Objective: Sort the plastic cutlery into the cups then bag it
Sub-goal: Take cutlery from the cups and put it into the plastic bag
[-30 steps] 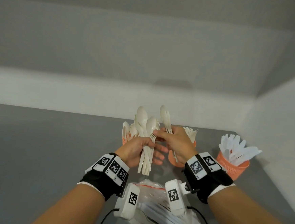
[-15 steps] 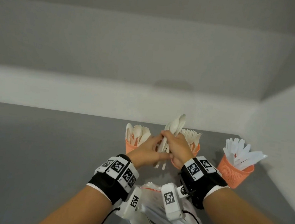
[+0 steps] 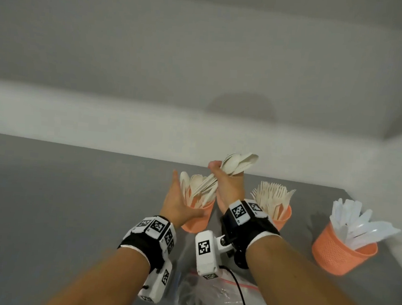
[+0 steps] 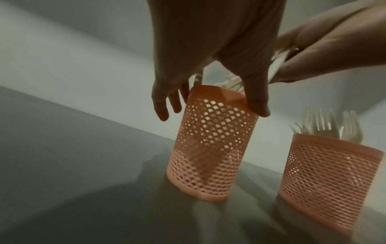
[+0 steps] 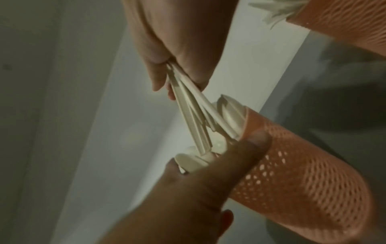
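Right hand (image 3: 226,185) grips spoon bundle (image 3: 236,164), bowls up-right, handles apparently in cup (image 3: 198,218); left hand (image 3: 179,203) spread

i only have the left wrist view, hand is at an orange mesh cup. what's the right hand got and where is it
Observer: The right hand grips a bundle of spoons, bowls up, handle ends angled down into the spoon cup.
Operator: left grip closed on the cup?
Observer: No. The left hand is open, thumb on the rim, fingers on the far side.
Operator: other cups?
Observer: The fork cup stands right of it and the knife cup furthest right.
Operator: bag ready?
Observer: A clear zip bag lies on the table below the wrists.
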The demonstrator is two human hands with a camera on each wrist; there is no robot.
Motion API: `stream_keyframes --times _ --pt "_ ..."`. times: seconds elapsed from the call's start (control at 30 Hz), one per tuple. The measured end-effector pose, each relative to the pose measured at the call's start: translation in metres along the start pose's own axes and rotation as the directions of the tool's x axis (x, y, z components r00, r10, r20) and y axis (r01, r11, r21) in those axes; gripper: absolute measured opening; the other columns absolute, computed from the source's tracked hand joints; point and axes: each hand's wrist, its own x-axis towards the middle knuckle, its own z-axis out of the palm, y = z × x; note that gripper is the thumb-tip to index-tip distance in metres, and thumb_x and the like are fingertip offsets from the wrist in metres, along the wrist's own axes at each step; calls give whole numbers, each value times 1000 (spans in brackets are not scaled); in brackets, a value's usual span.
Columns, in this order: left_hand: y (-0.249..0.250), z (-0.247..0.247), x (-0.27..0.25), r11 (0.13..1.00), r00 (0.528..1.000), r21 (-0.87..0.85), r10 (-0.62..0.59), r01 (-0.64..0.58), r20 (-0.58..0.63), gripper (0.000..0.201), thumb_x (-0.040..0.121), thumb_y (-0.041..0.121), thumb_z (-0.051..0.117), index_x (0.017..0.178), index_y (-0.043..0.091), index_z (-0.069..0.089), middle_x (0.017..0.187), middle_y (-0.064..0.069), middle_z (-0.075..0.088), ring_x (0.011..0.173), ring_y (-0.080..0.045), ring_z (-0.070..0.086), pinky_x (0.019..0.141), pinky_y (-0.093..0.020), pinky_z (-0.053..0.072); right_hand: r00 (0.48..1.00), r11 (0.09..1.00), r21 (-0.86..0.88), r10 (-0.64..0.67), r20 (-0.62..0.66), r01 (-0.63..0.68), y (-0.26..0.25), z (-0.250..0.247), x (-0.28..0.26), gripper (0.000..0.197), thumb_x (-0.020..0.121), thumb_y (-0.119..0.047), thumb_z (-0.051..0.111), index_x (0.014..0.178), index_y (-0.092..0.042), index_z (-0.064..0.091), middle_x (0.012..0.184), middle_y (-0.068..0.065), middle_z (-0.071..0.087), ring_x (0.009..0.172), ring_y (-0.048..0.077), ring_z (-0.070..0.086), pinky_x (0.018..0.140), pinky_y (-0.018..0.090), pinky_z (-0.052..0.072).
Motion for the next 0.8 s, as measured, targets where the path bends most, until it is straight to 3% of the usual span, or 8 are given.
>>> stream_keyframes --times 0.07,0.17,0.3,0.43,0.53,0.57,0.7,0.8 --pt "-2 4 2 999 1000 -33 16 -16 9 140 50 26 90 147 23 -10 156 -1 20 141 -19 26 115 -42 27 999 999 -44 17 33 -16 7 3 1 40 72 5 72 107 -4 55 87 7 61 83 23 61 80 40 52" --pt "-7 4 5 997 1000 -73 29 -29 5 141 47 25 90 148 24 -8 154 0 23 140 -18 29 115 -42 28 997 993 -117 -15 79 24 10 0 4 51 73 -2 74 111 -20 46 92 4 60 84 18 62 83 36 54" --pt "-6 4 3 994 999 -102 39 -38 3 135 50 19 89 148 20 -5 152 -1 23 140 -17 27 115 -38 27 987 931 -337 -107 116 140 14 -4 9 15 91 -14 53 96 -28 51 86 3 58 78 16 55 75 27 46" --pt "-6 7 3 994 999 -101 48 -48 -3 131 48 22 89 148 19 4 146 -3 29 135 -18 32 111 -36 32 950 706 -641 -161 268 301 22 -9 15 23 95 -7 39 90 -8 62 88 1 57 88 19 53 72 18 40" --pt "-5 6 3 997 1000 -75 15 -17 -15 135 40 33 88 147 19 7 143 -5 32 132 -22 38 109 -43 37 898 432 -797 -79 433 422 31 -16 17 25 95 -10 42 99 -3 65 107 8 55 109 27 51 95 34 40" --pt "-3 5 1 998 1000 -69 -9 9 2 137 43 31 88 148 18 1 146 -5 29 134 -21 35 110 -43 35 894 401 -816 -21 447 417 30 -18 15 25 95 -13 43 105 -5 65 115 10 53 114 28 49 101 38 39" --pt "8 -8 -9 988 989 111 -118 108 90 126 64 9 80 146 8 -15 155 -15 6 143 -28 16 115 -39 23 911 462 -803 -26 411 376 -4 -23 1 28 95 -19 47 121 -11 55 127 12 45 122 23 44 104 26 29" --pt "14 -23 -23 993 991 104 -50 62 -121 79 75 12 71 139 4 25 142 -16 30 130 -32 37 101 -35 37 926 467 -807 -78 369 361 -41 -30 -16 24 92 -15 51 115 -9 57 113 6 46 104 16 49 94 20 34"
